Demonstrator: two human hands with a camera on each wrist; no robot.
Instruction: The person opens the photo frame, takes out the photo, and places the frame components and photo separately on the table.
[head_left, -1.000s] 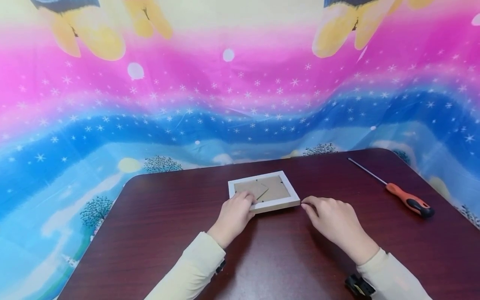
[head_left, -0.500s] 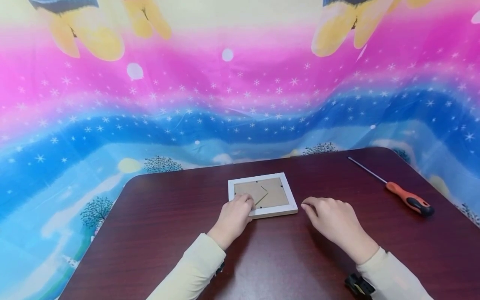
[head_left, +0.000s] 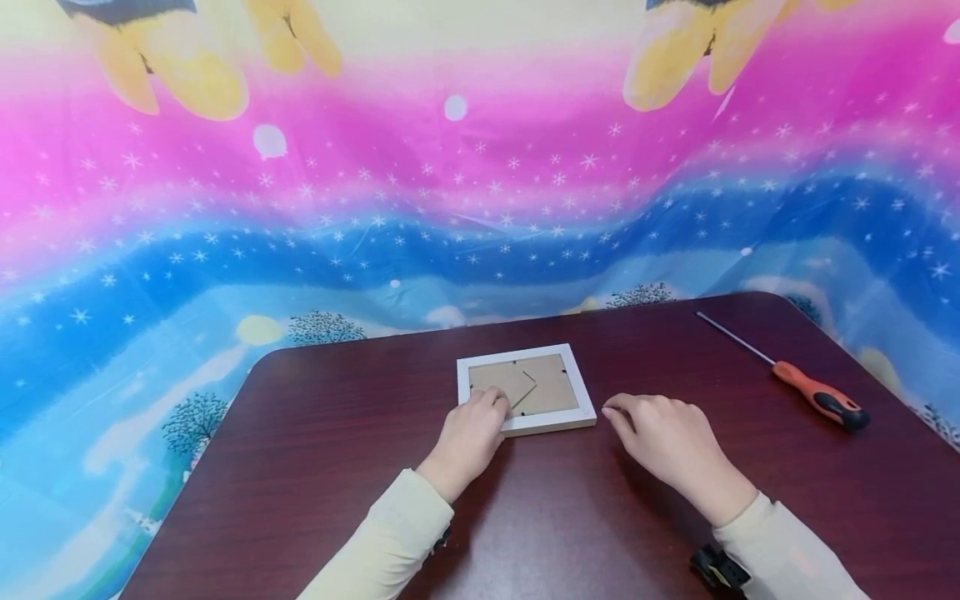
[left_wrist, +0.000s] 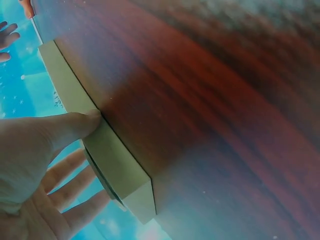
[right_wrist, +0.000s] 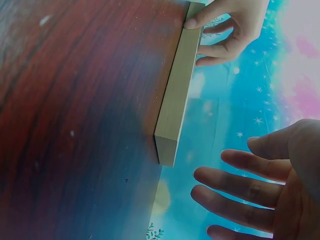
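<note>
A white picture frame [head_left: 585,400] lies back side up on the table, its brown backing board [head_left: 551,387] showing small dark tabs and a slanted flap line. My left hand [head_left: 468,433] grips the frame's near left part. In the left wrist view, the thumb [left_wrist: 90,122] presses the frame's side edge [left_wrist: 112,155], while the other fingers reach over the back. Just off the frame's near right corner is my right hand [head_left: 667,437], holding nothing. Its fingers [right_wrist: 240,185] look loosely extended in the right wrist view, with a gap to the frame's end.
An orange and black screwdriver [head_left: 817,396] lies at the right of the dark red-brown table [head_left: 300,467], its shaft pointing to the far edge. Behind the table hangs a colourful printed cloth [head_left: 480,225].
The frame's right end has come down from a slight tilt near the right fingertips and now lies flat. Both hands stay nearly where they were.
</note>
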